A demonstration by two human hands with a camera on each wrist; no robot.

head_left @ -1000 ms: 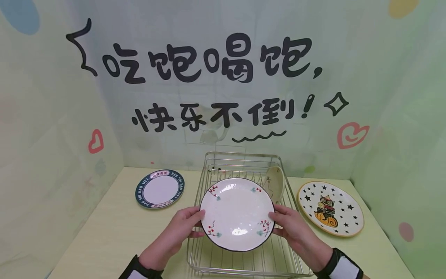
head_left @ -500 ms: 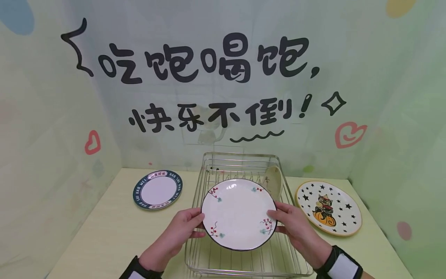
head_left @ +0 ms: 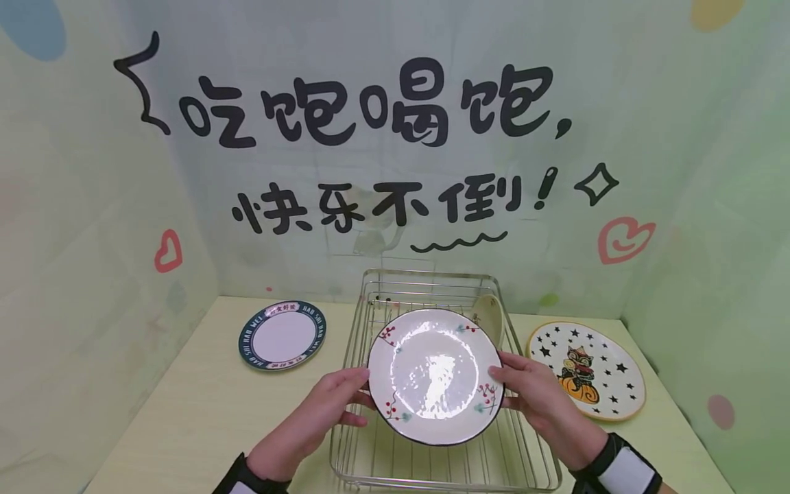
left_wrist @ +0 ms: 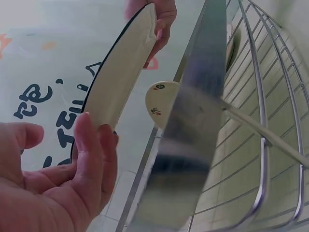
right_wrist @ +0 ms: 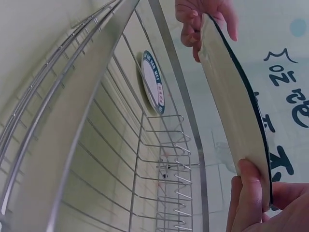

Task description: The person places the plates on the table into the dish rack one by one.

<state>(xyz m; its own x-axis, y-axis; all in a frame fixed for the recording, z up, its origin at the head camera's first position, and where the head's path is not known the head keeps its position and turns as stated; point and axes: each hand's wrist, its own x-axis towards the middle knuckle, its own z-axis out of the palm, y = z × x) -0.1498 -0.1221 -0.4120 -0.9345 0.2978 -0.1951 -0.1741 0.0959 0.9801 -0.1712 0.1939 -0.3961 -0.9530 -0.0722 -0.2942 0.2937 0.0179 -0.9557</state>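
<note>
**Both hands on the flowered plate, held over the wire rack**

You've got the white plate [head_left: 435, 376] with the little red berry sprigs and dark rim held up between both hands, tilted so its face looks back at you and catches a glare. It sits in the air above the front half of the wire dish rack [head_left: 531, 453], not resting on the wires as far as the wrist views show.

Your left hand [head_left: 324, 405] grips the plate's left edge: thumb on the front face near the rim, the other fingers curled round behind and held close together. Your right hand [head_left: 537, 405] does the same on the right edge, thumb on front, fingers tucked behind the rim. From the right wrist view you can see the plate edge-on with your fingertips [right_wrist: 248, 188] wrapped over its lower rim.

Inside the rack, at the back right, a cream-coloured bowl [head_left: 487, 321] stands on edge just behind the plate. On the pale table [head_left: 185, 425], a blue-rimmed plate [head_left: 282, 335] lies flat to the left of the rack, and a star-patterned plate [head_left: 586, 370] with a cartoon figure lies flat to the right, close to your right hand.
</note>
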